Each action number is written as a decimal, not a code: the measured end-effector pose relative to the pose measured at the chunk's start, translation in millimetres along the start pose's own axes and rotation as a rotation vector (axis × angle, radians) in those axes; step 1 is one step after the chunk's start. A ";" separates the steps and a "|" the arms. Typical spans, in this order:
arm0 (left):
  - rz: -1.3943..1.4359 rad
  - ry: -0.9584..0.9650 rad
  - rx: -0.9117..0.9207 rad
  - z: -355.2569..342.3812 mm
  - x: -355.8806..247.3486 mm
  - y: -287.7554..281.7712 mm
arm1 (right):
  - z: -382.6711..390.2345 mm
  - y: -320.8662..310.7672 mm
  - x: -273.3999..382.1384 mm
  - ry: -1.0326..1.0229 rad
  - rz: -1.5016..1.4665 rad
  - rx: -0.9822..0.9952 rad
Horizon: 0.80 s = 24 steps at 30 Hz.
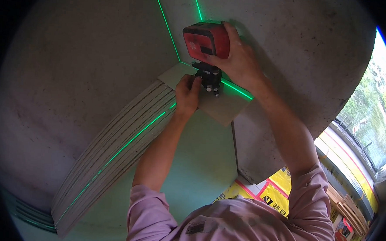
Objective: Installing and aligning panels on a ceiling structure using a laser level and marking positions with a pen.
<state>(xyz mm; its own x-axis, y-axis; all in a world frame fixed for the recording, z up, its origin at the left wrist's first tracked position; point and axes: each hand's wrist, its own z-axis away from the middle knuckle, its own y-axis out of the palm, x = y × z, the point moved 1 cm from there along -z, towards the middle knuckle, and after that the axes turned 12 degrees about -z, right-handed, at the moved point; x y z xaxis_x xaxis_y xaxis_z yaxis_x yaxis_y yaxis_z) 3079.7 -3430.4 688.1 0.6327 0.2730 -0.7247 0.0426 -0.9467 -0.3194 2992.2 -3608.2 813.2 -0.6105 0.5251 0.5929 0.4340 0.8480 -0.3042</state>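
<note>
A red and black laser level (200,46) sits on a black adjustable mount (211,80) with small knobs and feet. My right hand (241,64) is closed round the right side of the level's body, thumb across the front and fingers over the top edge. Lower down, my left hand (187,95) pinches the left side of the mount; its fingertips are partly hidden. Under the mount lies a pale square board (227,108), on top of a stack of boards (118,121). Bright green laser lines run over the wall, the board and the stack's edges.
Bare grey concrete walls (73,70) meet in a corner behind the level. A large pale green panel (204,151) faces me below the stack. To the right are a window (370,103), wood strips (352,211) and yellow printed floor covering (276,192).
</note>
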 end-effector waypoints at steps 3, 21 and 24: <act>-0.014 0.014 0.001 -0.7 1.3 1.3 | -0.2 -0.4 -2.3 0.008 0.019 0.003; 0.027 -0.079 -0.034 -3.4 9.3 -10.7 | 251.5 -20.5 22.4 0.246 -0.215 0.506; -0.009 -0.092 0.001 -5.8 -0.5 -4.9 | 329.0 -21.0 -27.2 0.597 -0.104 0.626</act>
<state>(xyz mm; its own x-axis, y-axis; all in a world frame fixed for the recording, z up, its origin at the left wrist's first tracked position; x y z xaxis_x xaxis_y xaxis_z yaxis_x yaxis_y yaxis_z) 3083.7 -3427.0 693.6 0.5589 0.2964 -0.7745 0.0476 -0.9439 -0.3269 2781.8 -3616.8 558.1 -0.1016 0.4661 0.8789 -0.1562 0.8650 -0.4768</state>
